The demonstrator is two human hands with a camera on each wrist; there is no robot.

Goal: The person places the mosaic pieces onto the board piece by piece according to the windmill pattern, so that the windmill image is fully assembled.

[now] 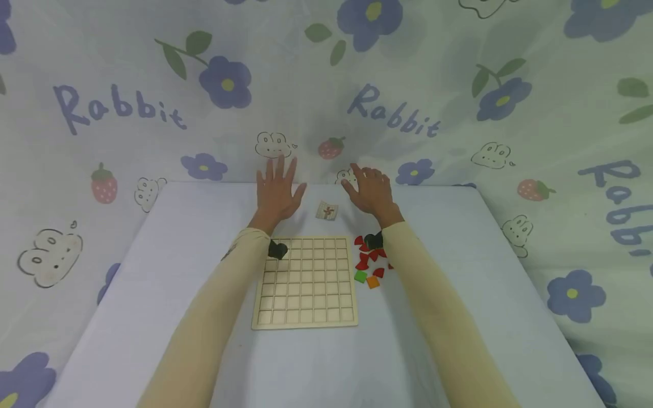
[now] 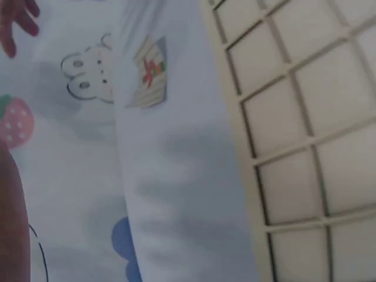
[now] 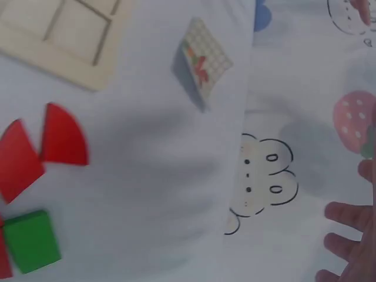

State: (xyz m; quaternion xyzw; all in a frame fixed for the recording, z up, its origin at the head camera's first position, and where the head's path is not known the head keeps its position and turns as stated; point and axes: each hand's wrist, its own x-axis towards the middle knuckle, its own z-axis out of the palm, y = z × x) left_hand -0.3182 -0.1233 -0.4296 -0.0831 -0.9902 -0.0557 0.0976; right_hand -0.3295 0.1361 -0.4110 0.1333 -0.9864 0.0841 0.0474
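My left hand (image 1: 276, 195) is held over the far edge of the table with its fingers spread and nothing in it. To the right, my right hand (image 1: 372, 191) also holds nothing; its thumb points away from the loosely bent fingers. Between and slightly nearer than the hands lies a small patterned paper card (image 1: 327, 211), creased and partly lifted in the right wrist view. A wooden grid board (image 1: 306, 323) lies below the left wrist, its visible squares bare. Beside it are several red wedge-shaped pieces (image 3: 63, 136), a green block (image 3: 32, 241) and an orange square piece (image 1: 373, 282).
A white cloth covers the table (image 1: 178, 255). Behind it hangs a curtain (image 1: 301, 85) printed with flowers, strawberries and rabbits. Dark wrist cameras sit at both cuffs, and the right sleeve (image 1: 433, 294) hides part of the area beside the red pieces.
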